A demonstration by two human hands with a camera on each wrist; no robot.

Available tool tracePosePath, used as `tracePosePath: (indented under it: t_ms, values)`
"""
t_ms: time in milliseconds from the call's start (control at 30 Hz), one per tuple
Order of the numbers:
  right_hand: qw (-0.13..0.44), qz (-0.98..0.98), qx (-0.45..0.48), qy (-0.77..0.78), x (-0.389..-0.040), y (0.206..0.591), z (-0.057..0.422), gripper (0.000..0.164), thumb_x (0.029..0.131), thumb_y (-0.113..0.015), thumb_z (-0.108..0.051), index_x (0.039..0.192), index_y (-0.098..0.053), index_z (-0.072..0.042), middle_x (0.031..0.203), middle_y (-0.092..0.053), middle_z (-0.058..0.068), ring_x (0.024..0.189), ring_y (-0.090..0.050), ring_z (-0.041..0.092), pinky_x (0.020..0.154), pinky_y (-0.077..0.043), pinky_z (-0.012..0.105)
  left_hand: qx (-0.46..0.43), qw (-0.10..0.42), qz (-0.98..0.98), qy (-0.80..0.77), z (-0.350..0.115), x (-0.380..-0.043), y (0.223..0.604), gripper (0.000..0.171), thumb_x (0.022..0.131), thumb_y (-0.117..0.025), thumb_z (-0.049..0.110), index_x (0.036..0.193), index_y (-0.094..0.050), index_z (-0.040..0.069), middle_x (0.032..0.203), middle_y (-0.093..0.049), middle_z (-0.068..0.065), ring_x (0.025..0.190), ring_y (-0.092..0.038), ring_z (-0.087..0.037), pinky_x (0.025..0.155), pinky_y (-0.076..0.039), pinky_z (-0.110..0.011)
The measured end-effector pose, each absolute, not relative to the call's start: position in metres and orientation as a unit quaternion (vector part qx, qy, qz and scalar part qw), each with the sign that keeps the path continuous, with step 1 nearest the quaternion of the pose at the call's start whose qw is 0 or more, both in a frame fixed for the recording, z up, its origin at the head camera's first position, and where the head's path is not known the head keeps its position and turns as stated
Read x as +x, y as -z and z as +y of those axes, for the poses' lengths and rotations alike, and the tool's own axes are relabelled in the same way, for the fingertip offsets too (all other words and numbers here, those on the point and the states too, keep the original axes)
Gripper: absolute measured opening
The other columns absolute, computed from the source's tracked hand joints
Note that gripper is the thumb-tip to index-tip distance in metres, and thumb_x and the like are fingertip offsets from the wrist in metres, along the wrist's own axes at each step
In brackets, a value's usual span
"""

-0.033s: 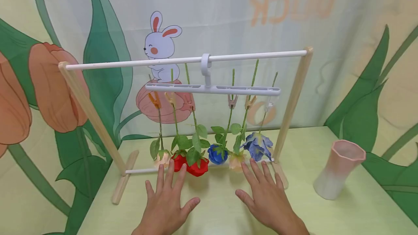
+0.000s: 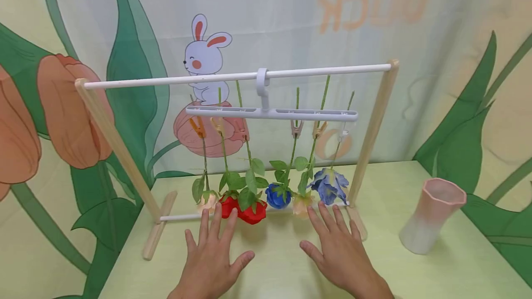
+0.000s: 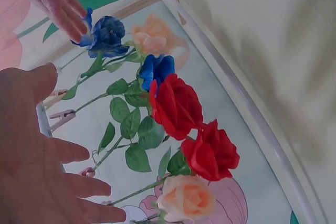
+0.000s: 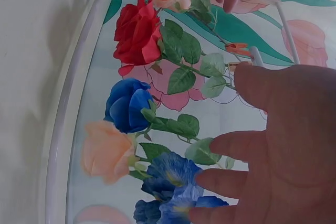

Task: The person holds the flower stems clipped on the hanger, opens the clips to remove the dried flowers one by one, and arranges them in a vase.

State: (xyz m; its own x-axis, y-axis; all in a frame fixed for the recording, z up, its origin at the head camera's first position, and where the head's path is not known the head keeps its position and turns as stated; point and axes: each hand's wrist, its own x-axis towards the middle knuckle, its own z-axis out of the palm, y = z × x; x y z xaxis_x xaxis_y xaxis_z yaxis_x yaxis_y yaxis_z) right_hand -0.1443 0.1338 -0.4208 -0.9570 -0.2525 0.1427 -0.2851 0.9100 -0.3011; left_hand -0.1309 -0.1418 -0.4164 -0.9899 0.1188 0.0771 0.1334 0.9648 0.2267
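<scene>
Both hands are spread with straight fingers and hold nothing. My left hand is in front of the red roses and a peach rose at the left. My right hand lies before another peach rose and a ruffled blue flower. Between the hands hangs a blue rose. All these flowers hang head down, their stems gripped by small clips under a white hanger. The hanger hooks over the white top rod of a wooden rack.
The rack's wooden legs stand on a pale green table, joined low down by a white rod. A pink and white vase stands at the right. Behind hangs a printed cloth with tulips and a rabbit.
</scene>
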Motion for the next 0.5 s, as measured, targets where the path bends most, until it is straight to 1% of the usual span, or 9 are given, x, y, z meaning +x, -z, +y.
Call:
tracePosePath:
  t_ms: [167, 300, 500]
  values:
    - [0.04, -0.974, 0.14, -0.172, -0.147, 0.419, 0.132, 0.07, 0.1, -0.057, -0.051, 0.158, -0.039, -0.017, 0.165, -0.034, 0.013, 0.151, -0.028, 0.049, 0.112, -0.025, 0.077, -0.053, 0.025, -0.992, 0.115, -0.145, -0.131, 0.415, 0.096, 0.086, -0.063, 0.071, 0.162, -0.029, 0.022, 0.171, -0.013, -0.016, 0.155, -0.012, -0.051, 0.104, -0.017, -0.088]
    - [0.04, -0.974, 0.14, -0.176, -0.148, 0.417, 0.13, 0.069, 0.1, -0.058, -0.05, 0.157, -0.04, -0.015, 0.164, -0.036, 0.015, 0.15, -0.029, 0.049, 0.111, -0.028, 0.076, -0.048, 0.03, -0.991, 0.118, -0.148, -0.13, 0.415, 0.097, 0.086, -0.063, 0.07, 0.162, -0.029, 0.021, 0.172, -0.012, -0.016, 0.154, -0.013, -0.051, 0.103, -0.019, -0.088]
    - [0.045, -0.968, 0.14, -0.203, -0.146, 0.416, 0.12, 0.071, 0.098, -0.062, -0.049, 0.156, -0.041, -0.014, 0.165, -0.034, 0.015, 0.15, -0.031, 0.049, 0.111, -0.032, 0.073, -0.05, 0.062, -0.989, 0.124, -0.159, -0.128, 0.41, 0.095, 0.087, -0.065, 0.068, 0.161, -0.03, 0.02, 0.17, -0.018, -0.017, 0.154, -0.016, -0.051, 0.104, -0.021, -0.086]
